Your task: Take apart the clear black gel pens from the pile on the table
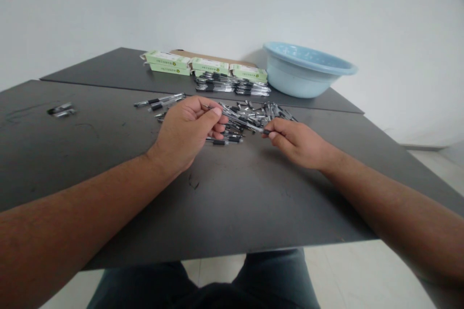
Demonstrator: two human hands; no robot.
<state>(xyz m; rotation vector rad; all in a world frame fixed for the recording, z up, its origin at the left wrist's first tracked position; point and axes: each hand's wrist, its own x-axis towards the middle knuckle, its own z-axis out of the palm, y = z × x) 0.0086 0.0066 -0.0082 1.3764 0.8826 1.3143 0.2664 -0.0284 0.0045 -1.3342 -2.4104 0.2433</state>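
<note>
Between my two hands a clear pen [244, 122] with a dark end slants down to the right, raised above the table. My left hand [190, 123] is closed, pinching the pen's left end between thumb and fingers. The dark right end is gripped by the thumb and forefinger of my right hand [297, 142]. Just behind and under the held pen lies a loose heap of pens and pen parts [268, 112], partly hidden by my hands. Beside my left hand several pens [161, 101] lie on the dark table [224, 203].
Light green boxes [168, 63] stand stacked in a row at the back. Piled pens [234, 88] lie before them, and a blue basin [308, 75] stands at the back right. A few small pen parts [61, 109] lie far left. A seam crosses the table.
</note>
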